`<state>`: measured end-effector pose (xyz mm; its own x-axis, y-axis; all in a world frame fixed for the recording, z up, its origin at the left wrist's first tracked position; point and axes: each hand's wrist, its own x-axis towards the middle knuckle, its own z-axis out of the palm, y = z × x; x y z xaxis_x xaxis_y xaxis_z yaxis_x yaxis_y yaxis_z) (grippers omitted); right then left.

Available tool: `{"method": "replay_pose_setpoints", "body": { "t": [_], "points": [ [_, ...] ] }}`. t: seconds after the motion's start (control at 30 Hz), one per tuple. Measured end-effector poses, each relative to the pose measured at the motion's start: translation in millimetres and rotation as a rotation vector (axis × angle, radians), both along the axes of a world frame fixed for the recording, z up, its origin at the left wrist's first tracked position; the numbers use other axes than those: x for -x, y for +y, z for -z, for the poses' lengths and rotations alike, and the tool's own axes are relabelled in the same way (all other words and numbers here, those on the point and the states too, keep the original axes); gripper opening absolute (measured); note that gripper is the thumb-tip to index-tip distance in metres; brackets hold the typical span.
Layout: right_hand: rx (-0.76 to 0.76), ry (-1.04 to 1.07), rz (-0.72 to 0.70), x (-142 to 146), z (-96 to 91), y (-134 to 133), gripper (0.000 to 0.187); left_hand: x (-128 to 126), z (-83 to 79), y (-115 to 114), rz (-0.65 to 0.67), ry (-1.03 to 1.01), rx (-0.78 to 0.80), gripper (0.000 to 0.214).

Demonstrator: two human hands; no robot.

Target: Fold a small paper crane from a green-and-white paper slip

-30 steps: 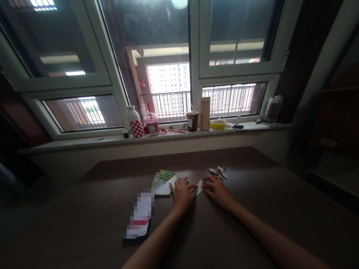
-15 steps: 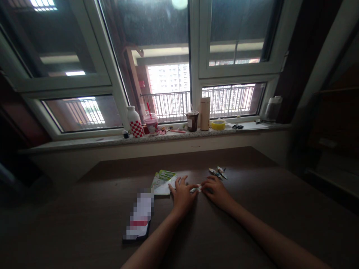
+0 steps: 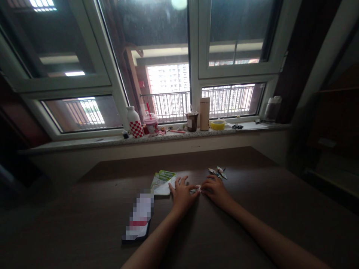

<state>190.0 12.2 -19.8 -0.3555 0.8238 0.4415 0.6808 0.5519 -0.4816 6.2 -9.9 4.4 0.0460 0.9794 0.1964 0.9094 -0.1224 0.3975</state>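
Between my two hands lies a small piece of pale paper (image 3: 198, 188), low on the brown table. The thumb and index finger of my left hand (image 3: 183, 194) press on its left part, while the other fingers spread toward the green and white paper sheets (image 3: 165, 183). My right hand (image 3: 215, 189) has its fingertips closed on the paper's right end. Just beyond the right hand are small folded paper pieces (image 3: 218, 172) with pointed ends. Fingers cover much of the pale paper, so its full shape is hidden.
A phone (image 3: 138, 216) with a blurred screen lies left of my left forearm. On the windowsill (image 3: 168, 136) behind the table (image 3: 112, 175) stand a checkered bottle (image 3: 136, 123), a pink drink cup (image 3: 151, 124), a brown drink cup (image 3: 192, 121), a tan flask (image 3: 205, 114) and yellow tape (image 3: 218, 124).
My left fingertips have shifted very slightly to the right along the paper, closer to my right fingertips. Everything else looks the same.
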Motion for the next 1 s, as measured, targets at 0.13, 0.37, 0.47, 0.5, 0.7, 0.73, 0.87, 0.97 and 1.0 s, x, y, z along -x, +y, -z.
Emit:
{"method": "replay_pose_setpoints", "body": {
  "t": [0.13, 0.37, 0.47, 0.5, 0.7, 0.73, 0.87, 0.97, 1.0],
  "points": [
    [-0.028, -0.018, 0.019, 1.0, 0.2, -0.7, 0.01, 0.2, -0.1, 0.7, 0.01, -0.011, 0.018, 0.021],
    [-0.092, -0.045, 0.036, 1.7, 3.1, -0.6, 0.008, 1.6, 0.4, 0.6, 0.012, 0.0, 0.003, 0.019],
    [-0.102, -0.056, 0.037, 2.3, 1.2, -2.2, 0.008, 2.1, 1.1, 1.4, 0.014, 0.006, 0.011, 0.018],
    [-0.103, -0.059, 0.036, 2.5, 0.3, -2.9, 0.008, 2.3, 1.3, 1.8, 0.014, 0.007, 0.013, 0.018],
    [-0.103, -0.077, 0.034, 4.1, -3.3, -5.9, 0.01, 2.5, 1.1, 3.3, 0.009, -0.01, 0.021, 0.016],
    [-0.102, -0.078, 0.037, 4.4, -3.6, -6.1, 0.011, 2.5, 0.6, 3.3, 0.007, -0.014, 0.026, 0.016],
    [-0.089, -0.101, 0.061, 6.4, -3.8, -6.2, 0.012, 2.1, -1.3, 2.6, 0.008, -0.022, 0.029, 0.016],
    [-0.055, -0.125, 0.086, 8.7, -3.1, -4.7, 0.013, 2.0, -2.5, 2.0, 0.001, -0.026, 0.027, 0.016],
    [-0.036, -0.129, 0.098, 9.5, -2.8, -3.8, 0.013, 2.0, -2.8, 2.0, 0.0, -0.027, 0.03, 0.016]
  ]
}}
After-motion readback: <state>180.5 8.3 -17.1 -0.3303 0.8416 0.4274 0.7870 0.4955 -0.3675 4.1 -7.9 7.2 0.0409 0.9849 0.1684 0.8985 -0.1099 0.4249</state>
